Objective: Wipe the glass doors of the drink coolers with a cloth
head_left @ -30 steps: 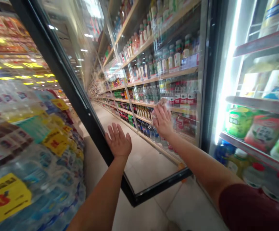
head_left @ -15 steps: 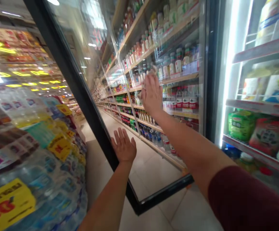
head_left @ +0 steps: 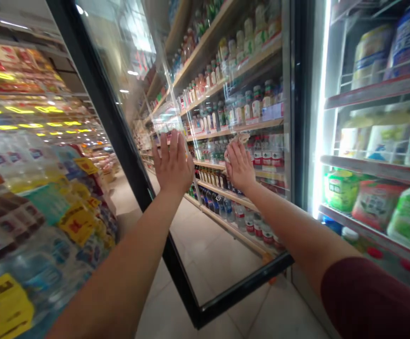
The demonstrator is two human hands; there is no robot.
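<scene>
A glass fridge door (head_left: 182, 278) with a black frame stands swung open in front of me. My right hand (head_left: 241, 165) presses a crumpled pale cloth (head_left: 242, 138) against the pane; the cloth's edges poke out past the fingers, and the rest is covered by the palm. Further left, my left hand (head_left: 172, 162) is raised at the glass with its fingers extended and nothing visible in it. Whether that palm touches the pane or hovers just off it, I cannot tell.
Through the glass show long shelves of bottled drinks (head_left: 214, 200). On the right is the lit fridge, its shelves holding a green pouch (head_left: 341, 188) and a red pouch (head_left: 376, 205). Stacked bottle packs (head_left: 45, 263) with a yellow price sign (head_left: 5, 303) stand on the left. Tiled floor (head_left: 212, 254) lies below.
My left hand has risen from beside the lower door frame to the middle of the pane. My right hand has slid the cloth downward and slightly right. The view has shifted a little rightward.
</scene>
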